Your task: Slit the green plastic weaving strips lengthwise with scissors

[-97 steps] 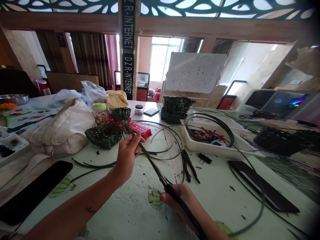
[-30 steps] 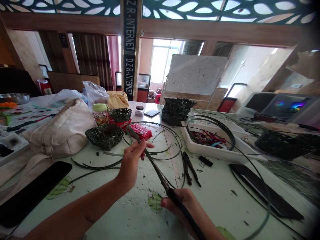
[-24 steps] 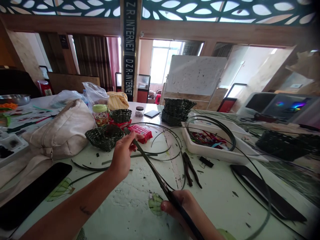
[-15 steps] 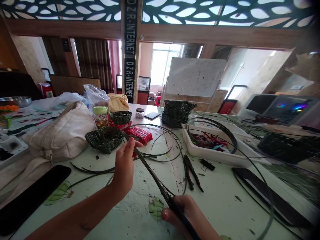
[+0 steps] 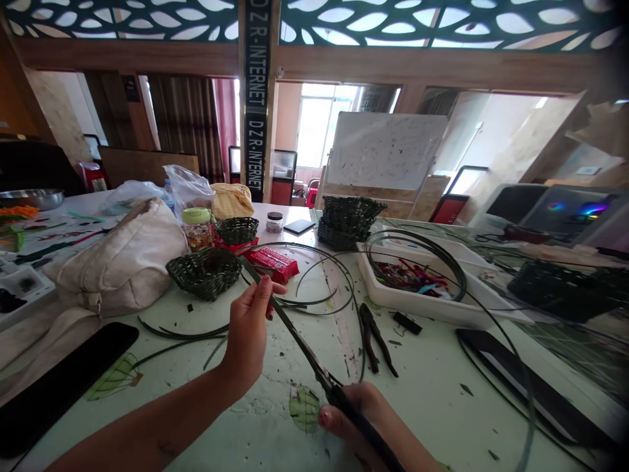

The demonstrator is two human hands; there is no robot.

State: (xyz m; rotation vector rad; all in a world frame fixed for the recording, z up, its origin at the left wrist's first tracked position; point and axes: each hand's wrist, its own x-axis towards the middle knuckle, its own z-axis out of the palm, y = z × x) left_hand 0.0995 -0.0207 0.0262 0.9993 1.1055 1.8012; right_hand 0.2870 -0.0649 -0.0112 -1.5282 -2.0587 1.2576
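My left hand (image 5: 249,328) pinches a long, flat, dark green strip (image 5: 250,270) between thumb and fingers. From there the strip slants down to the right, toward the scissors (image 5: 322,379). My right hand (image 5: 366,419) is wrapped round the black scissor handles at the bottom of the view. Along the strip run the blades, so where one ends and the other begins is hard to make out. Beyond my left hand sits a dark woven basket (image 5: 206,272), with a smaller woven basket (image 5: 237,229) behind it.
Pliers (image 5: 376,337) and a black binder clip (image 5: 407,323) lie right of centre. A white tray (image 5: 407,300) holds colourful bits and a coil of strip (image 5: 455,262). Stacked woven baskets (image 5: 348,223) stand behind. At left are a cream bag (image 5: 122,262) and a black case (image 5: 73,387).
My left hand has shifted slightly right and down along the strip. The scissors stay near the same spot, and their blades look closer together.
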